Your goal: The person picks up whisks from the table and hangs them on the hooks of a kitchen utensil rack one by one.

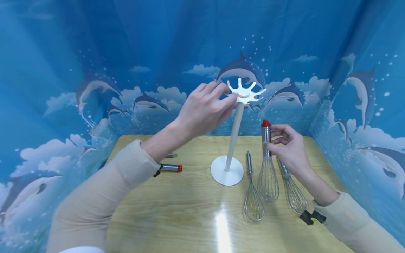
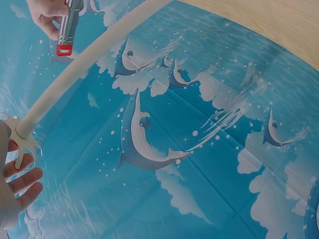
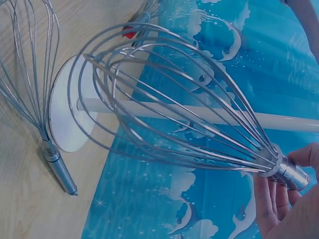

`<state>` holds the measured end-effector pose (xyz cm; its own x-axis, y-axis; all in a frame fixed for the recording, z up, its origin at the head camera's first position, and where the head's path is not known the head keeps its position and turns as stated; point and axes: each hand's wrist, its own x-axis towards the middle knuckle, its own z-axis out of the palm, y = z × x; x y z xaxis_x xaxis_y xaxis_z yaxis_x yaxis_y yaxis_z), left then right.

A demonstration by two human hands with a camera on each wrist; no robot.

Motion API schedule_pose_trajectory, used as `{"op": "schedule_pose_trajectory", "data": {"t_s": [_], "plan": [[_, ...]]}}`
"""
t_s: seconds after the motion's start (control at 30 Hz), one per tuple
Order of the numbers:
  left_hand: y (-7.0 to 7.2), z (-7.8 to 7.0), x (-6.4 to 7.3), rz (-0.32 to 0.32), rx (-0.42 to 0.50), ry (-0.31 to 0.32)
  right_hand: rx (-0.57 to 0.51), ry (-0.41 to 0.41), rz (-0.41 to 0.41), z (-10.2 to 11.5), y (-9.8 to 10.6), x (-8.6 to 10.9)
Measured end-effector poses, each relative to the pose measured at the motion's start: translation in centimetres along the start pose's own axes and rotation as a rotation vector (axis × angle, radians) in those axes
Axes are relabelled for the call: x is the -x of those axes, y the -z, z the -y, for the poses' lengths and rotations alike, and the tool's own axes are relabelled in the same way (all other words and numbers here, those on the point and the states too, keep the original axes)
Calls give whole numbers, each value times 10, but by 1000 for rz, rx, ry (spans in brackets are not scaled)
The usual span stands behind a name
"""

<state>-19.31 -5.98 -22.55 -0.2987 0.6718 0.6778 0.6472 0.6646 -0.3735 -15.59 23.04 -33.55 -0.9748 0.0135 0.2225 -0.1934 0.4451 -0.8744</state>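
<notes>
A white stand (image 1: 234,138) has a round base, a tall pole and a crown of hooks (image 1: 250,94) on top. My left hand (image 1: 205,109) grips the near left side of this crown, fingers curled at its hooks. To the right, my right hand (image 1: 289,147) holds a balloon whisk (image 1: 269,182) by its metal handle with a red end cap. The cap points up and the wire loops hang down. In the right wrist view, the thumb and fingers wrap the handle just by the wires (image 3: 199,109), which overlap the pole.
A slimmer whisk (image 1: 253,203) lies right of the base, and another whisk (image 1: 295,196) lies under the right forearm. Left of the stand, a red-capped handle (image 1: 171,168) and a small metal handle (image 1: 172,155) show beside the left sleeve. A dolphin-print curtain (image 1: 177,42) surrounds the wooden table (image 1: 177,211).
</notes>
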Motion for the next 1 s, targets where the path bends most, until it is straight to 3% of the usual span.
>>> {"op": "schedule_pose_trajectory", "data": {"t_s": [0.57, 1.0], "plan": [[1, 0, 1, 2, 11, 6, 16, 205, -99, 29, -1, 6], [0, 0, 1, 8, 5, 3, 38, 247, -118, 44, 4, 12]]}}
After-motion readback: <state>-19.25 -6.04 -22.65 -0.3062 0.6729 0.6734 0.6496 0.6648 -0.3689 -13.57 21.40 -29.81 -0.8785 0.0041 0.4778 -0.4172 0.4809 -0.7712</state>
